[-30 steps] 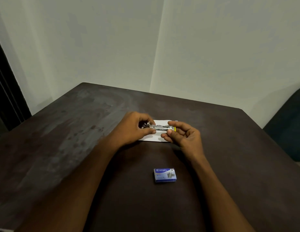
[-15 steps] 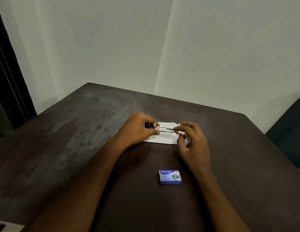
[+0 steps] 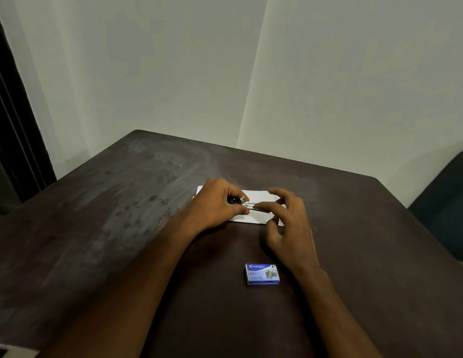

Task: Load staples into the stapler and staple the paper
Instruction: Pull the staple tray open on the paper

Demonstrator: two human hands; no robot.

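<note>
While left hand [image 3: 214,205] gripped stapler [image 3: 247,204] at body end over paper [image 3: 258,196], right hand [image 3: 289,223] pinched metal magazine with index fingertip (remaining fingers spread). Staple box [image 3: 262,273] lay at 6 o'clock from paper, on table [image 3: 121,215].

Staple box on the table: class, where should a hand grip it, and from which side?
Grip the staple box across its two short ends, coming from above. It lies flat on the table, label up, clear of both hands, so only its low side walls offer purchase.
</note>
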